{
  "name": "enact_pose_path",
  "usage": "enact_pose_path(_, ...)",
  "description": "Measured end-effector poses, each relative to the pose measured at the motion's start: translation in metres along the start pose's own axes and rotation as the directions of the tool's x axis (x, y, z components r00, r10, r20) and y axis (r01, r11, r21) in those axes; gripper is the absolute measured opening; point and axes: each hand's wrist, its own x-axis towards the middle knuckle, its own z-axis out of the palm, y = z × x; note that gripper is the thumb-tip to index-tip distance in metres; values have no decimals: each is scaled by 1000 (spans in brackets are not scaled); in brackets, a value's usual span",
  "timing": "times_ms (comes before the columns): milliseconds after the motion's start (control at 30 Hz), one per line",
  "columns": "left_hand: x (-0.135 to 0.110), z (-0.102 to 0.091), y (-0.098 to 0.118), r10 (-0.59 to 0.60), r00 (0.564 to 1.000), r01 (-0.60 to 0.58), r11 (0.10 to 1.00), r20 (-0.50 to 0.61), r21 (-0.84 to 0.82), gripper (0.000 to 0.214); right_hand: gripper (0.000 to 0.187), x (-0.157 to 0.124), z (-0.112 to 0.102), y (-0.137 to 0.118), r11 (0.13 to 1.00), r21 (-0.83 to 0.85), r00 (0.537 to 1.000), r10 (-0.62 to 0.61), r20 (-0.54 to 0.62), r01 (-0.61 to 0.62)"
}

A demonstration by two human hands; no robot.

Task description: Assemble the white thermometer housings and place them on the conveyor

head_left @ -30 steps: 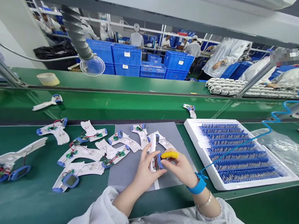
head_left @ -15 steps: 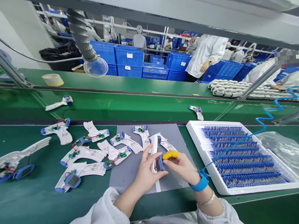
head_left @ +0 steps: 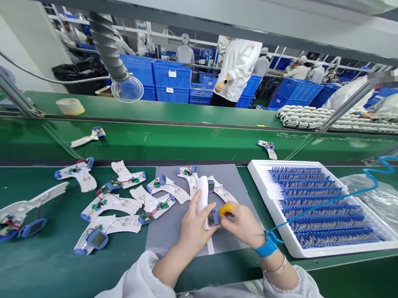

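Note:
My left hand [head_left: 192, 223] is closed around a white gun-shaped thermometer [head_left: 203, 196], held upright over a grey mat [head_left: 165, 238]. A blue display piece [head_left: 215, 216] sits at its lower right. My right hand [head_left: 241, 222], with a yellow cover on one finger and a blue wrist strap, pinches at the edge of that piece; the fingertips are partly hidden. Behind the held thermometer lies an open thermometer half [head_left: 223, 191]. Several more open halves with green boards and wires, such as one with a grey screen [head_left: 98, 239], lie to the left.
A white foam tray [head_left: 255, 181] of blue-ended parts in rows stands at right, with a coiled blue cord [head_left: 318, 201] crossing it. Beside it lies a clear plastic bag [head_left: 393, 204]. Beyond runs a green belt [head_left: 170, 145] carrying thermometer halves. A clear-ended hose [head_left: 126, 88] hangs above.
The held thermometer has turned so its white outer side shows more. My right fingers have curled in at the display piece. Halves on the belt have shifted right; a standing person has moved left.

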Motion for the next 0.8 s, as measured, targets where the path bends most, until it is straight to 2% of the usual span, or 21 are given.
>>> enact_pose_path(167,0,1,1,5,1000,-5,1000,-5,17,41,15,-4,-6,-2,990,124,998,-64,-16,66)
enact_pose_path(367,-2,3,-4,62,998,-60,990,-12,130,40,14,1,-5,-7,999,31,1000,-22,17,22)
enact_pose_path(633,-1,3,-5,71,997,-69,981,-6,183,43,16,1,-6,-6,999,29,997,-28,67,26)
enact_pose_path(733,-2,4,-6,60,998,-60,988,4,142,44,14,2,-3,-4,1000,17,998,-13,54,12)
enact_pose_path(800,-1,4,-4,28,1000,-28,999,10,30,43,12,3,-2,-1,999,34,999,13,32,-14)
